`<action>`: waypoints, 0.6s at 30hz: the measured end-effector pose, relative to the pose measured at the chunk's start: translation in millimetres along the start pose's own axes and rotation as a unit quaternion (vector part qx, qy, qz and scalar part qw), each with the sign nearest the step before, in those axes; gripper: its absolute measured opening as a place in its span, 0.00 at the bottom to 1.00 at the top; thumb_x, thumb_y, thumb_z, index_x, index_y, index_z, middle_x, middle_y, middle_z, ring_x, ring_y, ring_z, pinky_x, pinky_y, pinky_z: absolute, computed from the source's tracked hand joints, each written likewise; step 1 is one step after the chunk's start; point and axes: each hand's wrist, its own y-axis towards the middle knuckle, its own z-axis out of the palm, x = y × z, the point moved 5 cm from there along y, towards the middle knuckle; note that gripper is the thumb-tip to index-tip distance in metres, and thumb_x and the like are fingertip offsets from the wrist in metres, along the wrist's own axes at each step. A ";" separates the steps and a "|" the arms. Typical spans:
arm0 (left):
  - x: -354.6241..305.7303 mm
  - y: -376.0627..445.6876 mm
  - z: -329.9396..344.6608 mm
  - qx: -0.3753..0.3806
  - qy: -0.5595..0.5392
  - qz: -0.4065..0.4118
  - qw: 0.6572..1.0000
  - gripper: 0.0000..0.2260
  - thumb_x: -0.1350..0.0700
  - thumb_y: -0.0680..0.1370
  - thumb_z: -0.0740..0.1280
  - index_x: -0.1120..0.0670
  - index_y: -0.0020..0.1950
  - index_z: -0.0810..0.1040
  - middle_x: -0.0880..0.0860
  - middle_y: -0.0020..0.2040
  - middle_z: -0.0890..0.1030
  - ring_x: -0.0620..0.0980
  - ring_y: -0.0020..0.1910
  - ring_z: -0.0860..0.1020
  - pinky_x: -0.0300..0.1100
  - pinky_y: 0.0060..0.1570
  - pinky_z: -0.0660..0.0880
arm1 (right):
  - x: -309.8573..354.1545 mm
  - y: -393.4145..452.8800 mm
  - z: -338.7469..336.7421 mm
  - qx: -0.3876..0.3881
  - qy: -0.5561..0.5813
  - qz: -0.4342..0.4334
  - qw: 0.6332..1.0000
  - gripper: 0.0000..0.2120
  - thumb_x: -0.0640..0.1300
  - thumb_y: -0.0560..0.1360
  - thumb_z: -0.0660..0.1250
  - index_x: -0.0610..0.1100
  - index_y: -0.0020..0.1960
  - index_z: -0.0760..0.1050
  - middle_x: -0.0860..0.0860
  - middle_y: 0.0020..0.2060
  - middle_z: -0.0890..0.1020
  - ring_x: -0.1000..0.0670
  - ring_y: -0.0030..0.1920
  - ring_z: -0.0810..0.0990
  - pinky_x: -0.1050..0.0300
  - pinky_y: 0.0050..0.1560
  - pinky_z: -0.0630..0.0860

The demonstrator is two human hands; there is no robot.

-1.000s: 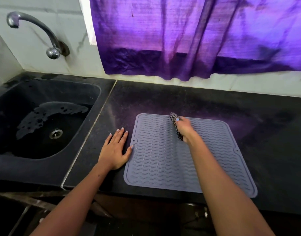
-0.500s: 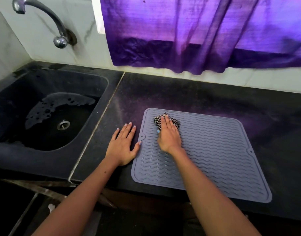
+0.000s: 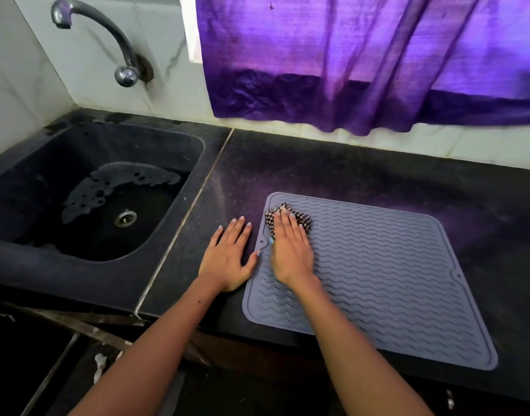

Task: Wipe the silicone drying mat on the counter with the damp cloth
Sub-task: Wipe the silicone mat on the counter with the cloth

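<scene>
A grey silicone drying mat [image 3: 387,283] with wavy ridges lies flat on the black counter [image 3: 363,172]. My right hand [image 3: 290,250] presses palm-down on a black-and-white checked cloth [image 3: 304,222] at the mat's far left corner; only the cloth's far edge shows beyond my fingers. My left hand [image 3: 227,259] lies flat on the counter just left of the mat, fingers spread, thumb touching the mat's left edge.
A dark sink [image 3: 86,205] with a drain and a little water sits left of the counter, a curved metal tap [image 3: 107,40] above it. A purple curtain [image 3: 363,55] hangs over the white tiled wall behind. The counter's front edge runs just below the mat.
My right hand has carried the cloth from the mat's far middle to its far left corner and flattened onto it. The left hand has stayed put beside the mat.
</scene>
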 end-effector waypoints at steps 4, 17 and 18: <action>-0.6 0.6 0.0 -0.006 -0.005 0.002 1.000 0.37 0.35 0.73 0.38 0.52 0.78 0.50 0.51 0.79 0.50 0.46 0.77 0.46 0.45 0.75 0.40 | -4.5 12.6 -1.0 0.015 0.020 0.000 1.000 0.30 0.42 0.79 0.54 0.44 0.77 0.44 0.50 0.77 0.47 0.53 0.76 0.45 0.57 0.74 0.42; 1.5 0.9 2.4 0.031 0.010 0.009 0.999 0.30 0.43 0.77 0.41 0.52 0.78 0.46 0.51 0.79 0.46 0.46 0.77 0.43 0.46 0.75 0.39 | 8.0 -6.4 -43.1 0.014 0.238 0.061 0.969 0.27 0.37 0.79 0.55 0.44 0.76 0.53 0.49 0.76 0.55 0.49 0.76 0.53 0.56 0.74 0.49; 1.8 1.0 3.1 0.029 0.015 0.009 0.999 0.28 0.44 0.79 0.42 0.53 0.78 0.46 0.51 0.79 0.46 0.46 0.77 0.43 0.46 0.75 0.40 | 15.7 -20.9 -30.0 -0.002 0.176 0.023 0.984 0.29 0.36 0.79 0.55 0.44 0.76 0.49 0.49 0.77 0.51 0.50 0.76 0.48 0.57 0.73 0.44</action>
